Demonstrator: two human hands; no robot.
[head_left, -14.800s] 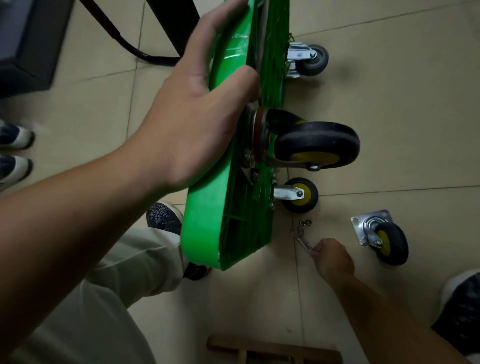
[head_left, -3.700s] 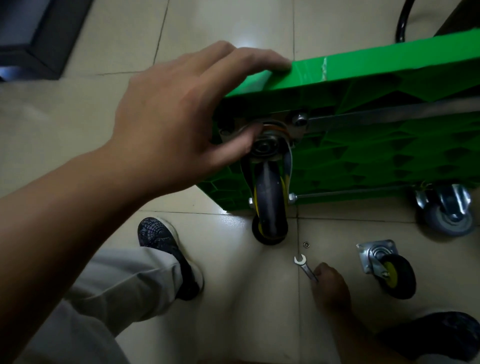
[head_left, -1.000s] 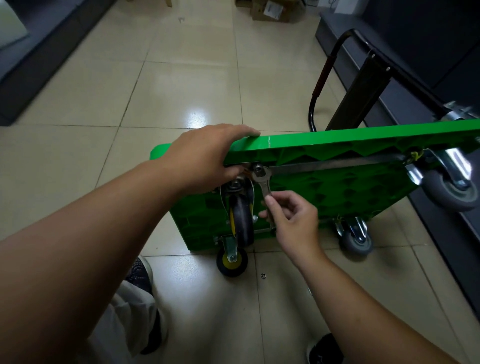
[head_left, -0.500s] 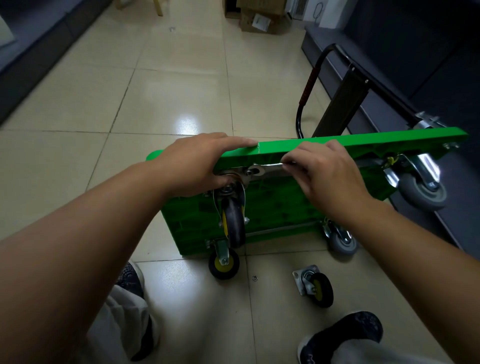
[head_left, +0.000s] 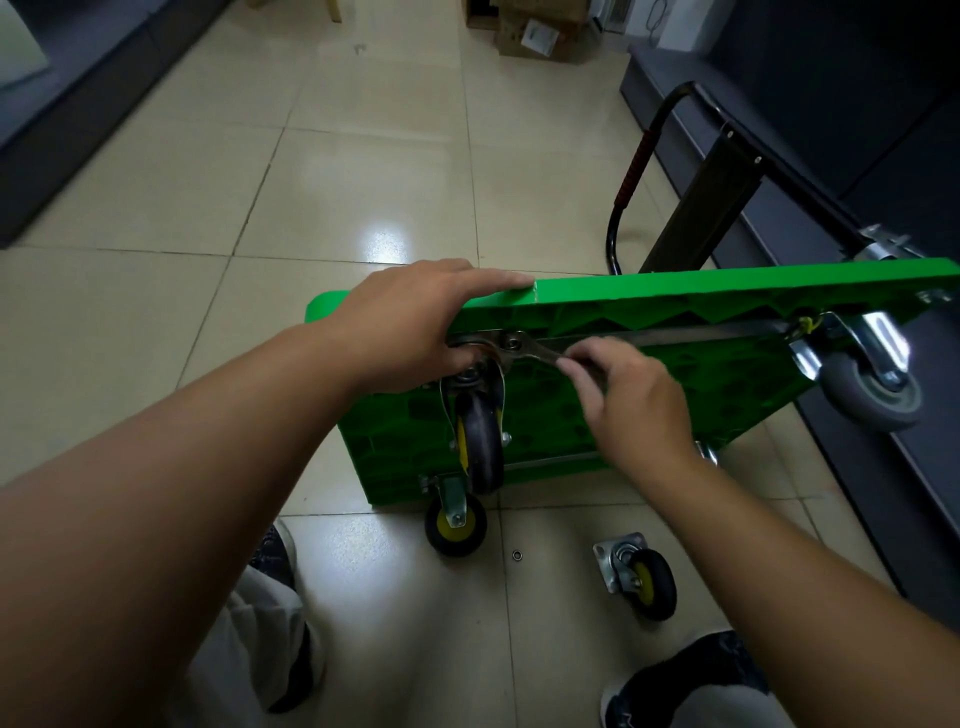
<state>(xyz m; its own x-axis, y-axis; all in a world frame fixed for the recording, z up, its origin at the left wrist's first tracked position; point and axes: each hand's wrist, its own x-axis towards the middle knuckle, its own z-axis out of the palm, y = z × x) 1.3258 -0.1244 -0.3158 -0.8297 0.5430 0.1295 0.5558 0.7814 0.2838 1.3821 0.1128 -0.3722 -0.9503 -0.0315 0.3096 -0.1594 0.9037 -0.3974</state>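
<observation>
- Your right hand (head_left: 631, 400) pinches the wrench (head_left: 540, 351) handle; its head sits on the caster (head_left: 480, 436) bolt.
- Your left hand (head_left: 410, 325) grips the green cart deck (head_left: 675, 291) edge at 9 o'clock of the wrench.

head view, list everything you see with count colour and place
platform: 1, green, tipped on edge on floor
wrench: 1, silver, on a bolt under platform's top edge
black casters: 2, black with yellow, mounted at left end
grey caster: 1, grey, mounted at upper right
loose caster: 1, black with yellow, on floor
small ring: 1, dark, floor left of loose caster
handle: 1, black with red grip, behind platform
shoes: 2, dark, bottom
left hand: 1, grips platform's top edge
right hand: 1, pinches wrench
</observation>
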